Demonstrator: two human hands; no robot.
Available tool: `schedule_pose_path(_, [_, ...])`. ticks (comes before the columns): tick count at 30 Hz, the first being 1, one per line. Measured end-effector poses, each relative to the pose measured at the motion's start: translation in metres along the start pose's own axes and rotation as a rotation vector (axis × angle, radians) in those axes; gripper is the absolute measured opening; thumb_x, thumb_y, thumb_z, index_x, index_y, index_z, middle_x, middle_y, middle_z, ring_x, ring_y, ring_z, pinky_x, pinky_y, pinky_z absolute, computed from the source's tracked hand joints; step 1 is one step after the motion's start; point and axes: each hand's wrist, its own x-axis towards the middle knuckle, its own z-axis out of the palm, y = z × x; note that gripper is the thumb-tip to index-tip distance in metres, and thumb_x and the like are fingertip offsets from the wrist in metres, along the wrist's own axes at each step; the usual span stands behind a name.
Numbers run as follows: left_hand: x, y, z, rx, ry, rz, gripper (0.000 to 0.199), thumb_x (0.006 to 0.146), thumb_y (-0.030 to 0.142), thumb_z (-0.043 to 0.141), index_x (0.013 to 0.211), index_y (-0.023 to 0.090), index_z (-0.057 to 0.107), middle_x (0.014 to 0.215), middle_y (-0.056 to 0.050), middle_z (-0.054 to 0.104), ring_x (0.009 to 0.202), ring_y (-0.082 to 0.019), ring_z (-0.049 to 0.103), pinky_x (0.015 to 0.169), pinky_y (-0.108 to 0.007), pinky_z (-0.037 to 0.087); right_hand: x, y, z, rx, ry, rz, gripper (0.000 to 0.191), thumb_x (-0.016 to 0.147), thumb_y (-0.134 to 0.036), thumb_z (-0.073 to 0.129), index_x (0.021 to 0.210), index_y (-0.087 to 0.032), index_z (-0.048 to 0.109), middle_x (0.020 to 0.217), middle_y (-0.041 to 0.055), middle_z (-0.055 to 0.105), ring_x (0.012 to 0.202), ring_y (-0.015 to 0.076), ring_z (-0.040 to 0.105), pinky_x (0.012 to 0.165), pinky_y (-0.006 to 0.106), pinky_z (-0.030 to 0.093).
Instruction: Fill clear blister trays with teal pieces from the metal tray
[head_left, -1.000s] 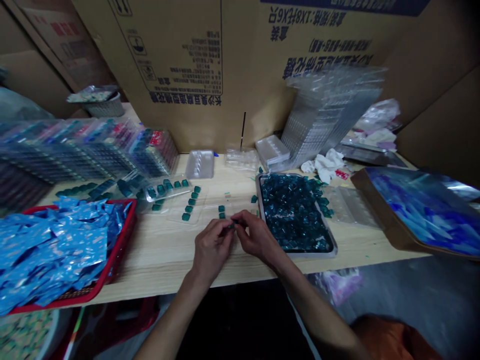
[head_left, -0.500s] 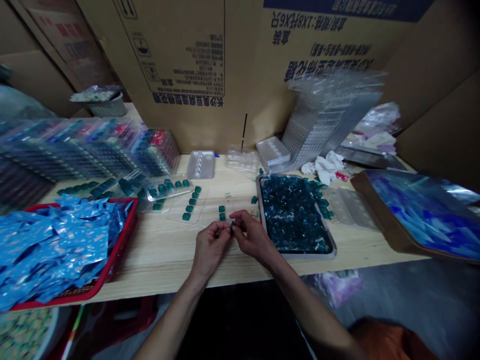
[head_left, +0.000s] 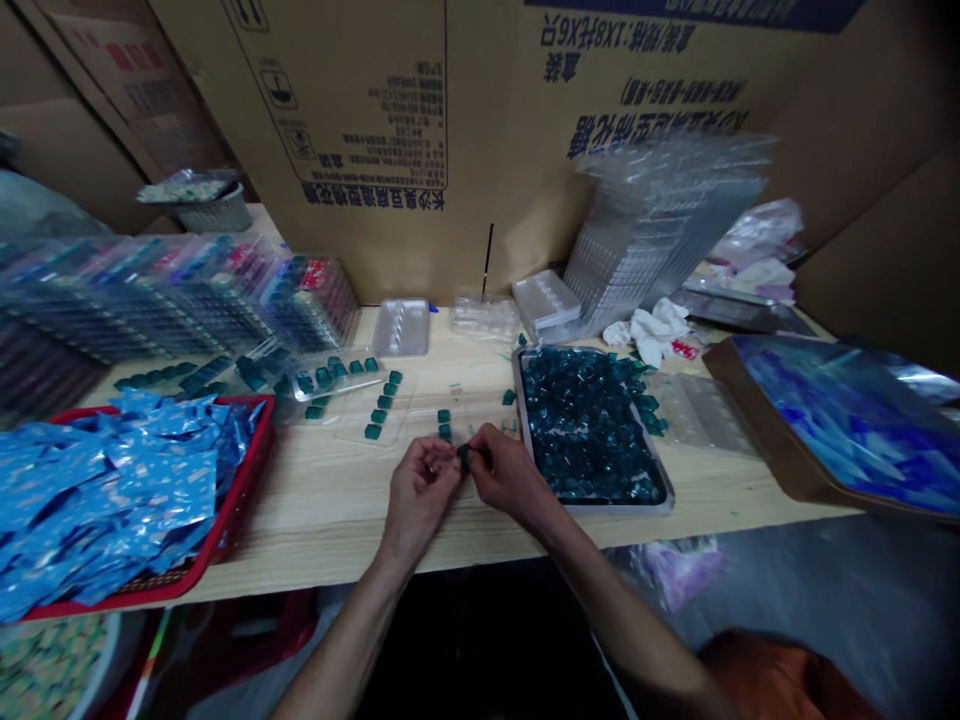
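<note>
Between the fingertips of my left hand and my right hand is a small dark green piece, pinched by both. Just beyond the hands, two green pieces lie in a column on a clear sheet. Right of my right hand stands a tray heaped with glossy dark green pieces. To the left, a row of green pieces runs along another clear sheet, beside a clear tray with more of them.
A red basket of blue packets is at the left, with stacked filled packs behind. Tall clear trays stand at the back right. An open carton with blue film sits far right, and a big cardboard box closes the back.
The fingers of my right hand have curled in more, and the green piece between the hands shows a little more. Both hands stay in nearly the same place.
</note>
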Motion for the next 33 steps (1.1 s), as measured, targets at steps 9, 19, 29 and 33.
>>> schedule_pose_path(9, [-0.009, 0.002, -0.006, 0.423, -0.051, 0.067, 0.020, 0.081, 0.024, 0.054, 0.093, 0.019, 0.069, 0.078, 0.000, 0.072, 0.067, -0.013, 0.064, 0.063, -0.022, 0.047, -0.022, -0.023, 0.004, -0.260, -0.087, -0.070, 0.014, 0.086, -0.006, 0.045, 0.094, -0.017, 0.051, 0.085, 0.0063, 0.064, 0.076, 0.0183, 0.061, 0.064, 0.027, 0.036])
schedule_pose_path(19, [-0.013, 0.005, -0.024, -0.121, -0.109, -0.257, 0.031, 0.073, 0.032, 0.075, 0.098, 0.014, 0.074, 0.100, -0.009, 0.075, 0.090, -0.018, 0.069, 0.086, -0.029, 0.052, -0.026, -0.011, 0.015, -0.097, -0.006, -0.116, 0.015, 0.089, -0.009, 0.042, 0.097, -0.017, 0.051, 0.088, 0.0074, 0.064, 0.080, 0.0196, 0.062, 0.072, 0.030, 0.046])
schedule_pose_path(29, [0.016, -0.007, -0.057, 0.352, -0.011, 0.103, 0.022, 0.080, 0.029, 0.073, 0.097, 0.017, 0.074, 0.088, -0.005, 0.075, 0.079, -0.015, 0.068, 0.073, -0.025, 0.053, -0.050, -0.004, 0.016, -0.311, -0.166, -0.174, 0.040, 0.071, 0.006, 0.046, 0.103, -0.012, 0.062, 0.103, 0.0126, 0.061, 0.104, 0.0244, 0.052, 0.095, 0.037, 0.045])
schedule_pose_path(33, [0.024, -0.020, -0.048, 0.688, -0.221, 0.528, 0.019, 0.088, 0.020, 0.060, 0.097, 0.020, 0.076, 0.097, -0.008, 0.075, 0.090, -0.018, 0.070, 0.080, -0.029, 0.056, -0.056, -0.007, 0.027, -0.376, -0.192, -0.157, 0.031, 0.075, 0.005, 0.048, 0.096, -0.011, 0.064, 0.102, 0.0133, 0.060, 0.102, 0.0241, 0.051, 0.093, 0.037, 0.046])
